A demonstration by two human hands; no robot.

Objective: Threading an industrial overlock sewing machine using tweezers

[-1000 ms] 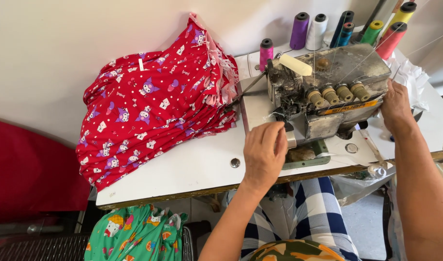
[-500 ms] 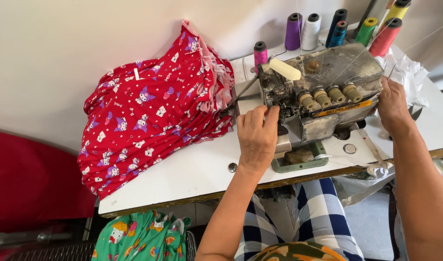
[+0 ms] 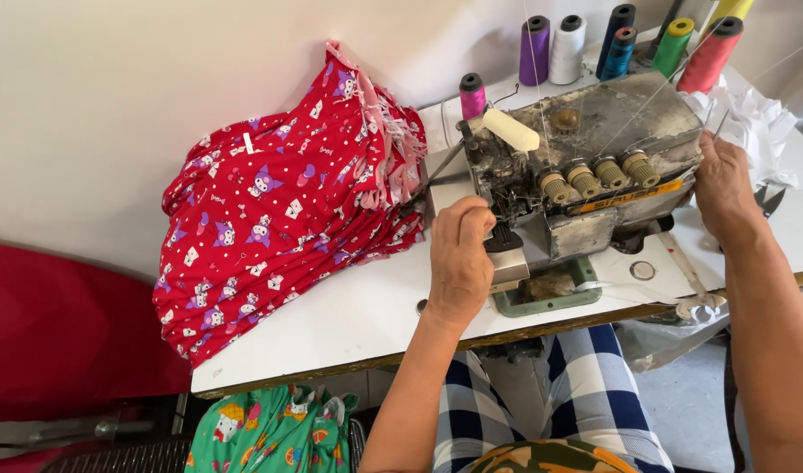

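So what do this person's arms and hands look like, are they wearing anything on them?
Both are bare. The left hand and the right hand wear no gloves, and no rings, watch or bracelet show on either. The forearms are uncovered right to the bottom of the picture, so no sleeve is in view. Below them, the lap shows blue and white checked cloth.

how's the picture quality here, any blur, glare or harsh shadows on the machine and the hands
Head view: sharp, even daylight. Grimy grey metal sewing machine shows dull sheen, no glare. Left hand casts a soft shadow on the white tabletop; right hand crisp. Slight wide-angle bending at edges.
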